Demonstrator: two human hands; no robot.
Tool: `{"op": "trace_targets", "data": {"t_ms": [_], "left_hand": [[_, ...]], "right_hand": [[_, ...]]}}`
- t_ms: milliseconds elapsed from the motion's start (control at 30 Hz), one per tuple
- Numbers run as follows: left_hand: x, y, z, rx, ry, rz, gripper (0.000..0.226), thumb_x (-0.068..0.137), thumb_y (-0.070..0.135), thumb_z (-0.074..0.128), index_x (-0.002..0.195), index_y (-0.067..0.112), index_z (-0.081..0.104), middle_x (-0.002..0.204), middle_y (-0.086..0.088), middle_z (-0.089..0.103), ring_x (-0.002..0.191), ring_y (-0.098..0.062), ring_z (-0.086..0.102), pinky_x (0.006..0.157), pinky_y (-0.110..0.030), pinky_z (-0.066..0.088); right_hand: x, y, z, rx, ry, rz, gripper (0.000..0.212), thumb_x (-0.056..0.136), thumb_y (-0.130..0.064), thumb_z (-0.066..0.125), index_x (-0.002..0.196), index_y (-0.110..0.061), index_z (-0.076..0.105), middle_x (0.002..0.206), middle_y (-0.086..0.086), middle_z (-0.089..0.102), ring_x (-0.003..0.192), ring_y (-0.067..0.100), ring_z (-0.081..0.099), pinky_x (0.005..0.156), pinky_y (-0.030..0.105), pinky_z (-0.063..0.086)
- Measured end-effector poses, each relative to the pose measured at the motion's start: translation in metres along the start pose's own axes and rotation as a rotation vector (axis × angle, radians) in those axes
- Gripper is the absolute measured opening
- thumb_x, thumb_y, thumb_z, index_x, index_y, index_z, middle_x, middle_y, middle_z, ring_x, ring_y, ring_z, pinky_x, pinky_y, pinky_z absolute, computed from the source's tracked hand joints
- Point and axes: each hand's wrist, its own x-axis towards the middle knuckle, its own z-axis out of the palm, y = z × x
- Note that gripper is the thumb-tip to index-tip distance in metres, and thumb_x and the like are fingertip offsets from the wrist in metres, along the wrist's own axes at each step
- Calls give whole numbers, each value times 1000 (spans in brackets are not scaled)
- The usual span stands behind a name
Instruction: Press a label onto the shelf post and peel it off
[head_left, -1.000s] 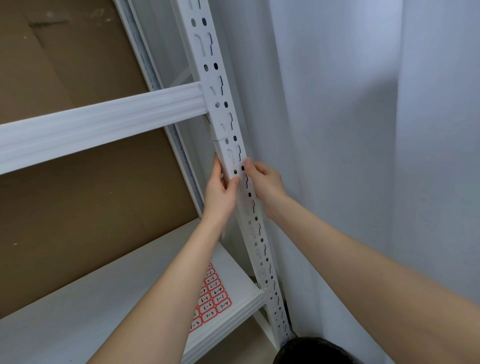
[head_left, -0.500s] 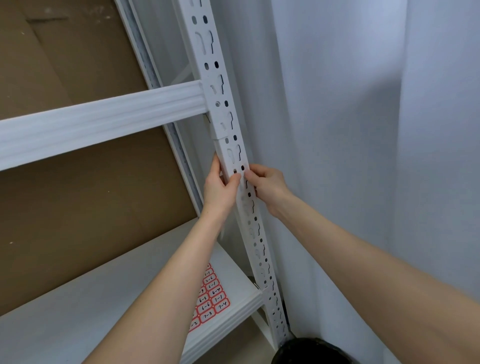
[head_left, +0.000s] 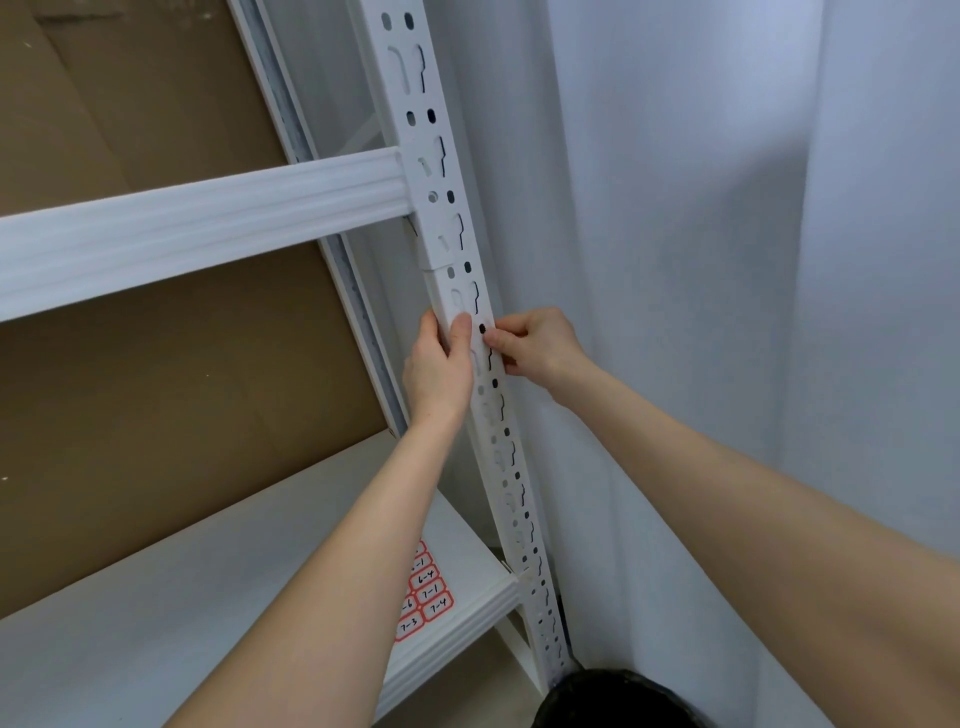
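I saw both hands clasped on the white slotted upright post (head_left: 470, 291), whose long axis ran steeply up and down through the grip. My left hand (head_left: 436, 371) wrapped its left edge; my right hand (head_left: 540, 345) pinched its right edge, level with it. The crossbeam (head_left: 208, 223) joined the post just above; the lower shelf (head_left: 156, 623) carried a sheet of red labels (head_left: 426, 597) below.
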Motion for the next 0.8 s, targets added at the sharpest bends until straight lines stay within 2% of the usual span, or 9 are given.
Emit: {"op": "trace_targets", "data": {"t_ms": [100, 200, 300, 367, 467, 567, 667, 733, 800], "left_hand": [[-1, 1, -1, 9, -11, -5, 28, 99, 35, 42, 111, 13, 54, 99, 3, 63, 98, -24, 61, 87, -43, 49], [-1, 2, -1, -4, -14, -8, 31, 99, 37, 42, 118, 15, 54, 112, 0, 65, 102, -23, 60, 90, -44, 49], [-1, 1, -1, -9, -13, -7, 30, 99, 36, 42, 116, 14, 54, 111, -2, 66, 101, -24, 61, 89, -43, 49], [-1, 1, -1, -12, -7, -10, 31, 99, 36, 42, 115, 12, 54, 110, -4, 66, 101, -25, 61, 88, -42, 49], [-2, 1, 0, -17, -8, -12, 32, 99, 37, 42, 118, 14, 54, 110, -1, 66, 101, -23, 61, 89, -43, 49], [-3, 3, 0, -14, -5, -15, 29, 99, 36, 43, 114, 13, 55, 102, 3, 64, 97, -21, 60, 88, -42, 49], [-4, 6, -1, -31, -8, -17, 28, 100, 35, 42, 110, 11, 54, 97, 4, 61, 94, -21, 59, 86, -39, 49], [-5, 6, -1, -39, -9, -25, 28, 100, 34, 42, 111, 11, 53, 97, 5, 60, 93, -20, 58, 85, -38, 49], [-5, 6, -1, -46, -13, -27, 27, 100, 34, 42, 112, 12, 53, 98, 6, 60, 94, -20, 58, 83, -37, 48]], "right_hand": [[-1, -3, -3, -38, -30, -8, 17, 89, -16, 62, 87, -2, 72, 79, 12, 70, 75, 23, 65, 86, 44, 55], [-1, -7, -1, -137, 17, -13, 31, 74, -32, 78, 80, -1, 72, 73, 12, 70, 66, 22, 64, 80, 44, 57], [1, -7, 0, -144, 93, 0, 34, 68, -30, 83, 73, -1, 66, 76, 15, 71, 71, 28, 68, 77, 44, 57], [1, -6, -2, -91, 76, -4, 27, 73, -21, 80, 77, 2, 66, 74, 15, 69, 74, 29, 69, 74, 37, 59], [-5, -9, -5, -20, 43, 0, 11, 84, -9, 69, 85, 2, 68, 76, 10, 66, 72, 20, 66, 71, 26, 59], [-9, -7, -9, 27, 41, 34, 14, 91, -4, 57, 95, 2, 69, 83, 11, 68, 70, 16, 66, 73, 24, 58], [-8, -6, -8, -38, 88, 8, 19, 82, -16, 70, 81, 2, 71, 72, 11, 68, 66, 18, 65, 75, 34, 59], [-5, -8, -5, -133, 128, -12, 24, 71, -27, 79, 68, -5, 70, 61, 7, 66, 61, 19, 63, 75, 40, 58], [-4, -8, -1, -191, 153, -20, 23, 70, -29, 80, 64, -11, 68, 61, 4, 66, 65, 23, 66, 77, 43, 57]]}}
